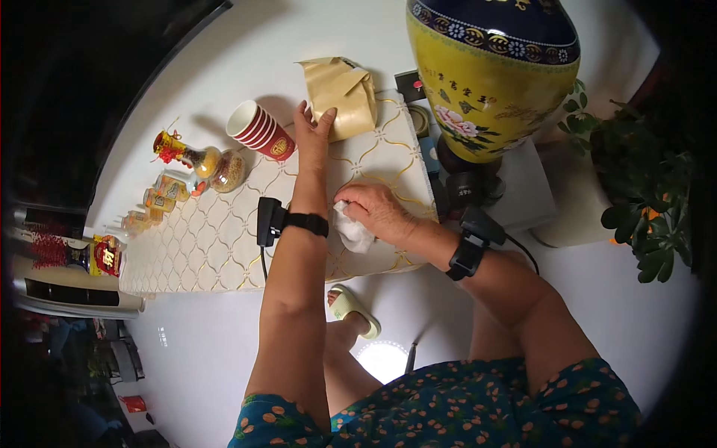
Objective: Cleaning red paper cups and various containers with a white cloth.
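My left hand (313, 131) reaches over the far side of a cabinet top covered with a white and gold patterned cloth (269, 224). Its thumb and fingers are apart, and the thumb overlaps the lower left of a folded brown paper bag (344, 101); whether it presses on the bag is unclear. Just left of that hand stands a stack of red and white paper cups (262, 131). Closer to me, my right hand (383, 213) clutches a crumpled white cloth or tissue (353, 229) against the tabletop.
A large yellow and dark blue vase (493, 84) rises at the right, with a roll of tape (419, 120) beside it. Leftward stand a gourd-shaped glass bottle (227, 168) and several small jars (159, 199). A leafy plant (644, 224) is far right; a television (112, 67) hangs upper left.
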Demonstrator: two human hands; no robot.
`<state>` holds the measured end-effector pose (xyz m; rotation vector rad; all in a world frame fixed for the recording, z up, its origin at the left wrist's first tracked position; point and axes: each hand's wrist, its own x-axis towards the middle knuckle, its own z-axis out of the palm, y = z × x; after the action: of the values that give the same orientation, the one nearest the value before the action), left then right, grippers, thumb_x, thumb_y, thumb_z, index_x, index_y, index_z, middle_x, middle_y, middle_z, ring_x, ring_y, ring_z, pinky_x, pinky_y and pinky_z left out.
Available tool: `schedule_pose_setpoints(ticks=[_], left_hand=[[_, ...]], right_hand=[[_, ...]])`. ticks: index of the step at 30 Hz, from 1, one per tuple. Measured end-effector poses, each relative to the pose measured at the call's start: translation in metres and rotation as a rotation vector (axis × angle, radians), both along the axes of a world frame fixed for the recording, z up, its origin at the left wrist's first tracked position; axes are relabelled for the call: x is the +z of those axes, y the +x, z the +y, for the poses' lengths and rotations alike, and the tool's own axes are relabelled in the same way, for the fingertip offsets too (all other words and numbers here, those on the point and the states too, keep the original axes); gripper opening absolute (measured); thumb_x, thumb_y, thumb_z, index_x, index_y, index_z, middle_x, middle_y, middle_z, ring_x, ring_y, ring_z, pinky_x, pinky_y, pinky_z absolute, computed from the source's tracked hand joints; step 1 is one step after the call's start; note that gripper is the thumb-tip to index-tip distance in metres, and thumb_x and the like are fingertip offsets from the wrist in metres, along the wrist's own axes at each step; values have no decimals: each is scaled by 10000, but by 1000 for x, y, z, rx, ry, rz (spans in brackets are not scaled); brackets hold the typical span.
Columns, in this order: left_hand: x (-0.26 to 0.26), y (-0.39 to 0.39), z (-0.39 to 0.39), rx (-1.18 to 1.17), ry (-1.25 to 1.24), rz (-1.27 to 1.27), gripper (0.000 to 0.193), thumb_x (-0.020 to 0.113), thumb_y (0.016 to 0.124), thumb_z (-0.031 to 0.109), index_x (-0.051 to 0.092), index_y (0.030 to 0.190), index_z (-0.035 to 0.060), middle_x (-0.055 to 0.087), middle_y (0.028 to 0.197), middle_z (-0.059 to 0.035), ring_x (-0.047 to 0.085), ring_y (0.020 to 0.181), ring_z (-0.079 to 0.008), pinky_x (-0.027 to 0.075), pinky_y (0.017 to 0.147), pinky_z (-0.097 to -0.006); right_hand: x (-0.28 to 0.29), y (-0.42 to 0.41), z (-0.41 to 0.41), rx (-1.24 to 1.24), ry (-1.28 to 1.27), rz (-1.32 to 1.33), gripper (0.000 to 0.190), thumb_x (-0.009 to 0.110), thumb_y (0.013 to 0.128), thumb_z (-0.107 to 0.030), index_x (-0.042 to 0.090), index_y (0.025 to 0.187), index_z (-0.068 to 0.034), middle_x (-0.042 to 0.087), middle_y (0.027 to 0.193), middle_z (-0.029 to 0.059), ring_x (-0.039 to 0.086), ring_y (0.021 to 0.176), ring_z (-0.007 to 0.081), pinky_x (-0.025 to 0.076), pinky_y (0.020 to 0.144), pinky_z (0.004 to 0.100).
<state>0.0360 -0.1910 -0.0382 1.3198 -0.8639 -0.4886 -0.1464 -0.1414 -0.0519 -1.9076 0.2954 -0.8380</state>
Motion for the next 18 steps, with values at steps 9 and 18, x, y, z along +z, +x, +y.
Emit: schedule_pose_setpoints(ticks=[9,18], left_hand=[[14,-27,11,-45,72,288,324,636,809,133,551,1070,-41,628,948,-94,608,795,-168,490,727,-270],[9,-47,127,254,-24,448,275,554,871,90,510,1118,-23,611,1017,-101,614,869,-175,513,742,-271]], right_hand=[[-1,-7,-4,-108,3,-80,194,543,749,-32,631,921,-12,625,846,152,609,786,303,482,714,358],[21,-32,15,-48,-45,-83,161,549,734,24,633,866,-12,631,814,125,611,649,233,485,591,313]])
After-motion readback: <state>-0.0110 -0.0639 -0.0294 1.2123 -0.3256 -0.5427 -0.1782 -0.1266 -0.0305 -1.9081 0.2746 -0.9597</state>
